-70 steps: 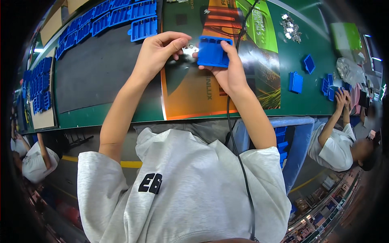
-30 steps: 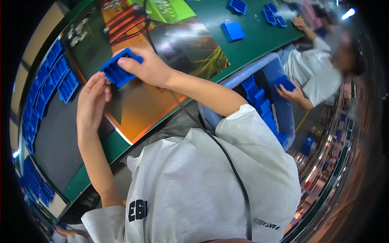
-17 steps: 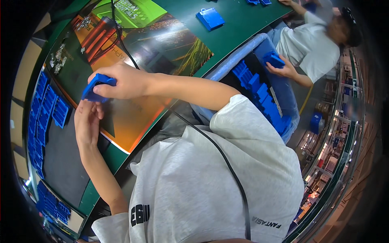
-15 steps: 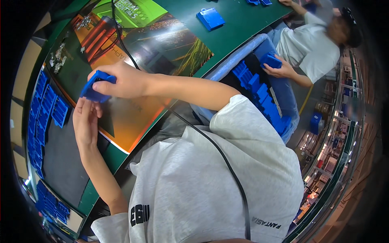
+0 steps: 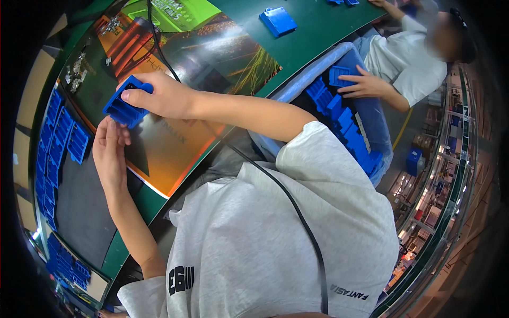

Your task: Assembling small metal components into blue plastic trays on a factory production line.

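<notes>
My right hand (image 5: 168, 95) grips a blue plastic compartment tray (image 5: 126, 108), its thumb across the front wall. The tray is tilted, and its ribbed inside shows. Below it, my left hand (image 5: 110, 153) has bent fingers at the tray's lower edge, where the fingertips are partly hidden. Both hands are above an orange and dark printed sheet (image 5: 175, 167) on the green table (image 5: 313, 37). Small metal pieces (image 5: 78, 73) lie in a loose cluster on the sheet's far left.
Rows of blue trays (image 5: 59, 135) line a black mat (image 5: 82, 212) at the left. A blue case (image 5: 278, 21) lies on the table. To the right, a co-worker's hand (image 5: 366, 85) is over a lined bin (image 5: 379, 132) of blue parts. A black cable (image 5: 302, 214) crosses my shirt.
The tray in my right hand has moved up slightly and turned, showing more of its inside. My left hand has risen with it. The co-worker's fingers have spread over a part at the bin.
</notes>
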The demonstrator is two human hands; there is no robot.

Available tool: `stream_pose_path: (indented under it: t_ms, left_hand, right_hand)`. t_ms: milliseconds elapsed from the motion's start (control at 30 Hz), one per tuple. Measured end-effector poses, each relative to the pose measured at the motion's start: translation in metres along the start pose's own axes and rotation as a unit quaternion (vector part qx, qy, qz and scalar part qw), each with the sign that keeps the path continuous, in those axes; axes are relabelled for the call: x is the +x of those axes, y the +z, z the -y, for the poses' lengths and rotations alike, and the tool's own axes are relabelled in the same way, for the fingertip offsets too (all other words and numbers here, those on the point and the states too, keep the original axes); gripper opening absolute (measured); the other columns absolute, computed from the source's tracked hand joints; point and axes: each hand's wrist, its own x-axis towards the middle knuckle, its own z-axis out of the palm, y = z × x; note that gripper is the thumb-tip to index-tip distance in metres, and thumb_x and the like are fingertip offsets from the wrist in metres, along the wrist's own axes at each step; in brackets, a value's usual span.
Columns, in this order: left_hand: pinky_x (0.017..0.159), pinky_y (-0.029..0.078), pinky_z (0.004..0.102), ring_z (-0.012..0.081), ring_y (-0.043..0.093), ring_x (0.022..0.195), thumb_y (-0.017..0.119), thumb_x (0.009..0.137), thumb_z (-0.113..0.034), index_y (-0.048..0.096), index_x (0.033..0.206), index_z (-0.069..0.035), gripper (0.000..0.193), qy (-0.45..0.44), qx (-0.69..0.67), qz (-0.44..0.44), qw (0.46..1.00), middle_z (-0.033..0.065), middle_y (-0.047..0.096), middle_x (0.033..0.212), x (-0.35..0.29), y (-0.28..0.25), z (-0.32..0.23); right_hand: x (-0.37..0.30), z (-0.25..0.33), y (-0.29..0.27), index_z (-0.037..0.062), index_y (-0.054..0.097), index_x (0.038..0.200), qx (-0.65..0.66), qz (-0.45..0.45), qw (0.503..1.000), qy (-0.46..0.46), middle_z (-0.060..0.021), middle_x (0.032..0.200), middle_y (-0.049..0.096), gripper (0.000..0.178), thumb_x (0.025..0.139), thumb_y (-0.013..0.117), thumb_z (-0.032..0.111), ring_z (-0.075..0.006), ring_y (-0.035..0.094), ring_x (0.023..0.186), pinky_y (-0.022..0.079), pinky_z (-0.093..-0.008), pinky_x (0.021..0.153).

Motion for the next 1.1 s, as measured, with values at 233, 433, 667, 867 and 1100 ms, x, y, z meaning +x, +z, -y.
stream_pose_path:
  t_ms: [233,433,667,867,1100]
  left_hand:
    - [0.067,0.042,0.0221,0.0095,0.052,0.074,0.052,0.098,-0.022,0.056,0.105,-0.001,0.023,-0.006,-0.053,-0.001,0.999,0.0034,0.058,0.086,-0.002,0.004,-0.003]
    - [0.067,0.042,0.0224,0.0097,0.053,0.075,0.052,0.097,-0.021,0.057,0.108,-0.001,0.024,-0.023,-0.072,0.010,0.997,0.0037,0.059,0.087,0.003,0.006,-0.005]
    - [0.068,0.044,0.0203,0.0081,0.055,0.075,0.055,0.096,-0.020,0.058,0.107,-0.001,0.023,0.059,-0.005,-0.119,0.991,0.0061,0.065,0.092,-0.004,-0.014,-0.002]
    - [0.073,0.045,0.0228,0.0106,0.057,0.084,0.059,0.091,-0.012,0.063,0.097,0.001,0.015,0.204,0.251,-0.159,0.933,0.0040,0.063,0.091,-0.008,0.007,-0.021]
    - [0.067,0.045,0.0248,0.0177,0.057,0.079,0.060,0.089,-0.006,0.061,0.095,0.000,0.008,0.321,0.375,-0.106,0.863,0.0082,0.062,0.091,-0.010,0.004,-0.017]
  right_hand:
    - [-0.001,-0.005,0.002,-0.0002,0.060,0.111,-0.003,0.010,1.000,-0.003,-0.0050,0.095,0.064,0.037,0.091,0.057,0.031,-0.0097,0.058,0.088,0.047,-0.0261,0.080]
    - [0.000,-0.002,-0.003,-0.0003,0.060,0.111,0.004,0.003,1.000,0.008,-0.0056,0.096,0.065,0.037,0.092,0.057,0.031,-0.0102,0.058,0.090,0.047,-0.0272,0.082]
    - [0.004,0.004,0.007,0.0020,0.061,0.098,-0.014,-0.007,0.996,0.084,-0.0037,0.083,0.062,0.035,0.092,0.055,0.036,-0.0083,0.058,0.071,0.048,-0.0243,0.063]
    - [0.002,-0.006,0.009,-0.0029,0.054,0.112,0.225,-0.039,0.951,0.209,-0.0124,0.100,0.065,0.041,0.095,0.049,0.034,-0.0228,0.067,0.087,0.054,-0.0367,0.079]
    - [0.001,0.006,0.020,-0.0047,0.048,0.120,0.211,0.024,0.939,0.269,-0.0188,0.105,0.062,0.042,0.098,0.039,0.030,-0.0321,0.066,0.092,0.056,-0.0438,0.080]
